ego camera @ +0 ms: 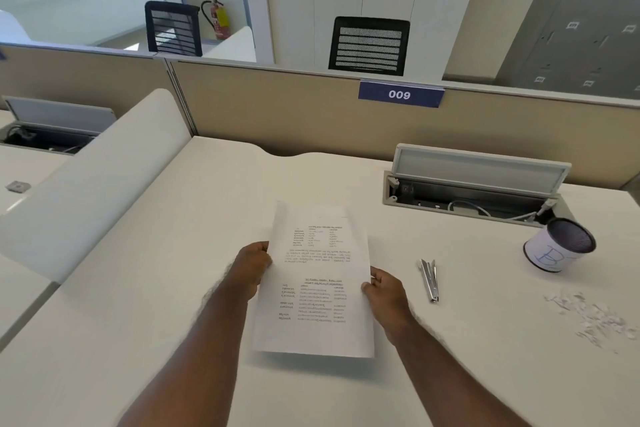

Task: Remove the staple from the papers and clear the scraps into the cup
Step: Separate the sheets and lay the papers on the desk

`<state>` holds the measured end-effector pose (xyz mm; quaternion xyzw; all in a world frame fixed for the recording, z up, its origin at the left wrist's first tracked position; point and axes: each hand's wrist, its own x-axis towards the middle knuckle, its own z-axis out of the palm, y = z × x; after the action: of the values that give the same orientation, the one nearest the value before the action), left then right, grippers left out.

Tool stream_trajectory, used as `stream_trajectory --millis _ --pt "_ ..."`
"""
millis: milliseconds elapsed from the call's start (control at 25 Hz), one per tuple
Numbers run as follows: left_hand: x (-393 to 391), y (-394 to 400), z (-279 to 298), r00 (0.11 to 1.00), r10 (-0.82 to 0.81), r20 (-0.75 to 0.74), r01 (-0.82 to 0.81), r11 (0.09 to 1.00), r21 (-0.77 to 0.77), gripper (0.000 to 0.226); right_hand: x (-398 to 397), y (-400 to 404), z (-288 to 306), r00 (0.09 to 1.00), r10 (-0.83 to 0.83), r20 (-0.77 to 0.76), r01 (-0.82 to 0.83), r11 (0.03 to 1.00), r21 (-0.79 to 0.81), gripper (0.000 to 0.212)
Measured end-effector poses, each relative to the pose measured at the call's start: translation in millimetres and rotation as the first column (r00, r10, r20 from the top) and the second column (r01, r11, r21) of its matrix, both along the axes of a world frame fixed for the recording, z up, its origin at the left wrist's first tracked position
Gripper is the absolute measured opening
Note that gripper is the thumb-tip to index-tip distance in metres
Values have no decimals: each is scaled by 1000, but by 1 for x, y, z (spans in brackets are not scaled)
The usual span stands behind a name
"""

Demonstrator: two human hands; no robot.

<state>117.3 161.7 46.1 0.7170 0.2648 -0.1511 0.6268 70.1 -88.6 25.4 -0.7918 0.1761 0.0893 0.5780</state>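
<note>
Papers (317, 282) serve as the landmark, held printed side up above the middle of the white worktop (145, 288). Of the two hands, the left hand (252, 265) pinches the papers' left edge, fingers closed on it. The right hand (384, 291) grips their right edge lower down, thumb on top. Right of the papers, a metal staple remover (430, 279) lies flat on the worktop. Farther right and beyond it stands a white cup (554, 246) with a dark mesh mouth. Nearer than the cup, far right of the papers, white scraps (595, 317) lie scattered.
</note>
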Motion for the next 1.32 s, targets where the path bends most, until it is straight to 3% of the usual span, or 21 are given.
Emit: stream_trajectory --millis 120,400,520,640,800,920,1000,1080,1200,1320 --pt "12 3 -9 999 -44 -28 46 997 55 56 10 8 -6 999 30 19 -27 991 -128 37" --pt "31 11 -24 998 -42 -44 46 994 98 62 31 21 -16 993 60 -99 -81 972 -223 23" --pt "36 12 -26 996 -79 -48 83 992 94 56 37 24 -20 991 57 -123 -83 971 -224 27" --pt "42 13 -31 994 -104 -35 107 988 109 49 39 22 -24 989 61 -134 -90 972 -217 13" --pt "42 10 -37 999 -40 6 38 980 193 31 37 18 -28 988 84 -129 -112 967 -231 8" --pt "37 2 -41 998 -63 24 50 928 369 18 33 18 -30 982 109 -152 -143 962 -233 45" --pt "33 -3 -44 997 -80 11 66 890 451 30 29 17 -30 981 119 -154 -156 954 -256 61" --pt "26 -8 -47 993 -113 23 86 855 512 47 24 15 -31 978 168 -121 -200 920 -338 62" --pt "11 -18 -52 968 -229 104 110 757 644 55 13 13 -29 955 285 -80 -285 816 -503 61" --pt "-6 -27 -57 929 -349 120 146 647 748 62 3 11 -29 910 410 -58 -338 654 -677 66"
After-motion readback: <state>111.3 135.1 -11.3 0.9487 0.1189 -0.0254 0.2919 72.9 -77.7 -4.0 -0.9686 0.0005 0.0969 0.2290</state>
